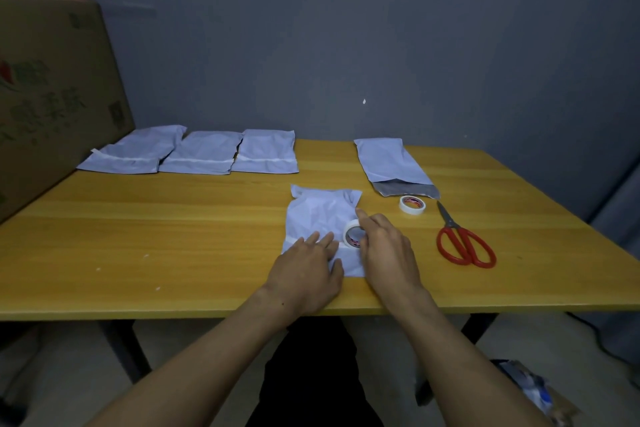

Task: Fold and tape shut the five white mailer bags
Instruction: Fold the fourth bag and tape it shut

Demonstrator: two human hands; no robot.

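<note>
A white mailer bag (318, 215) lies in front of me with its lower part folded up. My left hand (310, 269) presses flat on that fold. My right hand (382, 246) holds a roll of white tape (352, 234) upright against the bag's right side, index finger stretched out over it. Three folded, taped bags (136, 151) (204, 153) (266, 152) lie in a row at the back left. One unfolded bag (391, 159) with its grey flap open lies at the back right.
A second tape roll (412, 205) and red-handled scissors (462, 241) lie right of my hands on the yellow wooden table (156, 239). A large cardboard box (45, 97) stands at the table's left edge. A grey wall is behind.
</note>
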